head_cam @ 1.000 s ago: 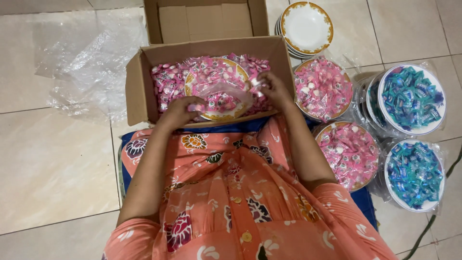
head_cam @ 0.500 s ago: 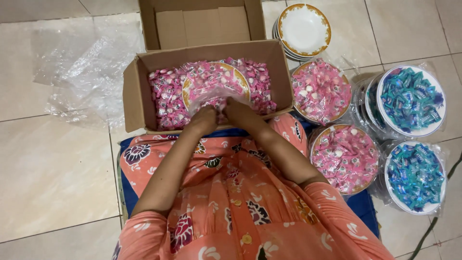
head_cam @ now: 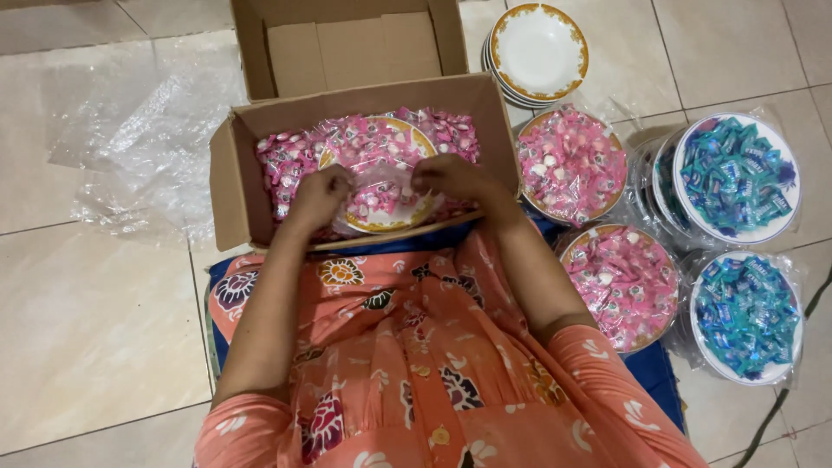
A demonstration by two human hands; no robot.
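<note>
An open cardboard box [head_cam: 232, 186] sits in front of my lap, full of pink wrapped candies [head_cam: 282, 160]. On the candies lies a gold-rimmed plate [head_cam: 416, 139] holding more pink candies under clear plastic wrap. My left hand [head_cam: 319, 196] grips the wrap at the plate's left near edge. My right hand [head_cam: 452, 177] grips it at the right near edge. Both hands have the fingers curled into the plastic.
To the right on the tiled floor stand two wrapped plates of pink candies [head_cam: 570, 163] [head_cam: 622, 284] and two of blue candies [head_cam: 735, 178] [head_cam: 747, 314]. A stack of bare gold-rimmed plates [head_cam: 537, 52] sits behind them. Crumpled clear plastic [head_cam: 143, 139] lies left of the box.
My hands drew together low at the box's near edge, then moved apart and up onto the plate's near rim, gripping the wrap on each side.
</note>
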